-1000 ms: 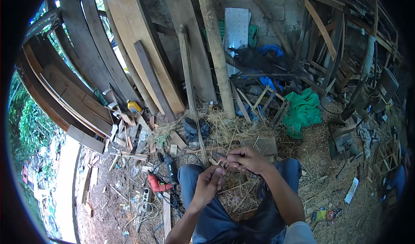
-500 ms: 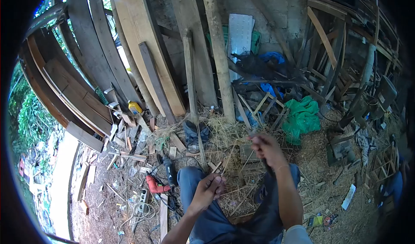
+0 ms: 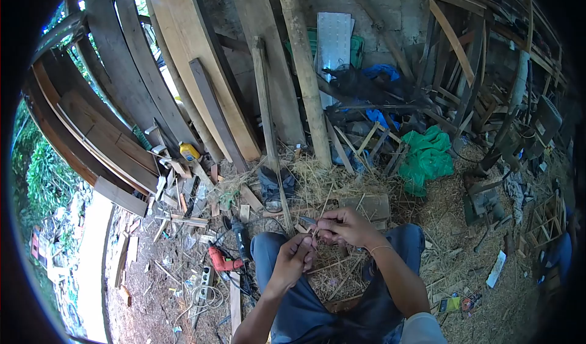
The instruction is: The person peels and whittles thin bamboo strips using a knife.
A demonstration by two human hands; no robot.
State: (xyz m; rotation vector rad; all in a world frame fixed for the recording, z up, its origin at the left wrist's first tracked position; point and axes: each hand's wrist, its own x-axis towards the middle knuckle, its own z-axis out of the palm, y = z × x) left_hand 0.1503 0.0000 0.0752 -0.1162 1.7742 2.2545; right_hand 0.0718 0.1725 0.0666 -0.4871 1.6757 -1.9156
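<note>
My left hand (image 3: 295,261) is closed around a thin bamboo-like strip (image 3: 326,200), which sticks up and away from its fingers. Close against it, my right hand (image 3: 347,228) grips a knife; its short grey blade (image 3: 307,220) points left, just above the left fingertips. The fingers cover most of the knife's handle. Both hands meet over the gap between my knees, and whether the blade touches the strip cannot be made out.
A red drill (image 3: 223,260), a dark angle grinder (image 3: 240,237) and a power strip (image 3: 203,283) lie left of my knee. Planks (image 3: 183,51) lean at the back. A wooden block (image 3: 366,208), green plastic sheet (image 3: 425,161) and yellow bottle (image 3: 188,151) rest on the littered ground.
My right hand has come down and left from above my right knee to meet the left hand, bringing the knife with it. My left hand has barely moved.
</note>
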